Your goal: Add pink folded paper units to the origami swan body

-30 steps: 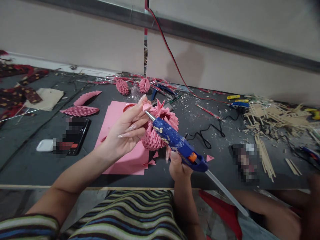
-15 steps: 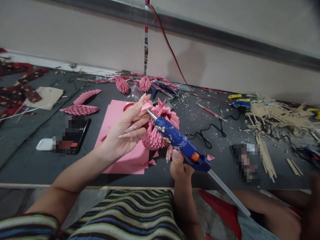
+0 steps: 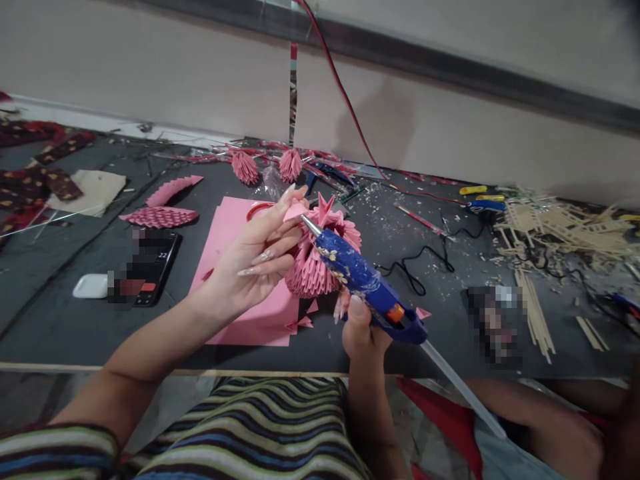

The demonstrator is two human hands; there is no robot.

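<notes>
Just over the dark surface [image 3: 445,333], the left hand [image 3: 263,257] has its fingers pinched on a small folded pink paper piece [image 3: 294,212], pretty much right at the tip of the blue glue gun [image 3: 367,280]; can't tell if they're touching. The right hand [image 3: 359,328] has its fingers wrapped round the gun, glue stick [image 3: 465,389] poking out the back. Spiky pink paper model's [image 3: 314,275] sitting partly hidden behind both.

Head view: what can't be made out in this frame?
All in the head view:
Right hand: some fingers hidden behind the glue gun.
Folded-paper bundle: partly hidden by left hand and glue gun.
Pink paper piece: any glue on it too small to tell.
Phone: partly pixelated.
Patterned fabric: cut off by left edge.
</notes>
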